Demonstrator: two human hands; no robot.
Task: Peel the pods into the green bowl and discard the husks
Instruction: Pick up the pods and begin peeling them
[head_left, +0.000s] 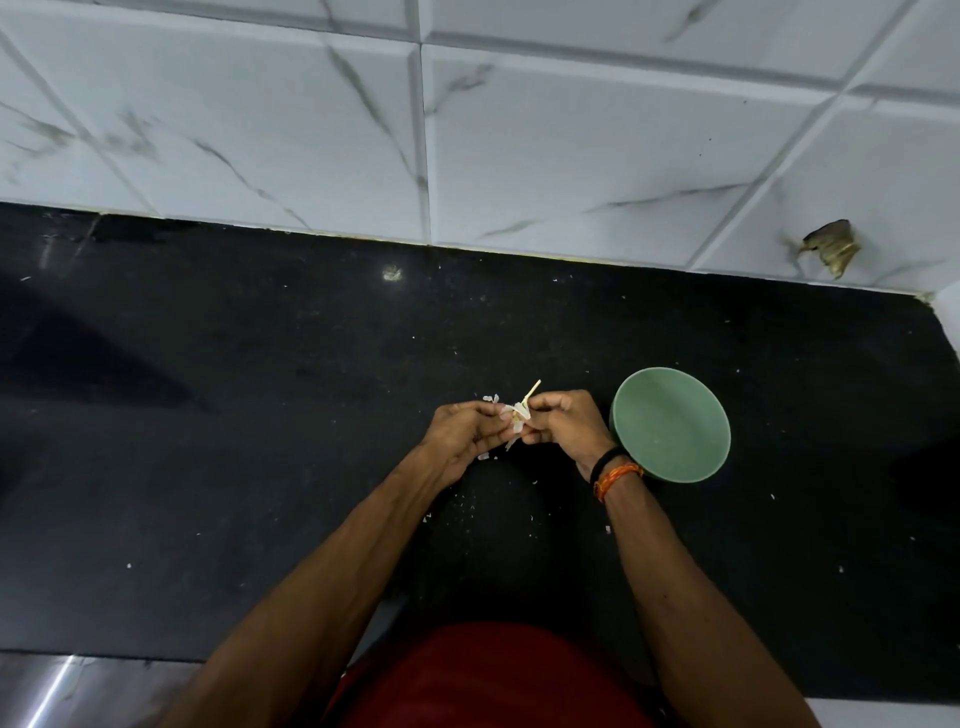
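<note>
Pod: a pale, papery pod is pinched between both hands, just left of the green bowl.
Hands: left hand and right hand both curl tight around it (stalk poking up).
Risk: peeled pieces may drop onto the black tabletop, since the hands work beside the bowl, not over it.
Husks: flakes already litter the tabletop left of the bowl; more may scatter.

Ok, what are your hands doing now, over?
Both hands, left and right, pinching one pod, husk peeling off. Green bowl right of the hands, looks empty. Husk bits on the counter, nothing in the way.
</note>
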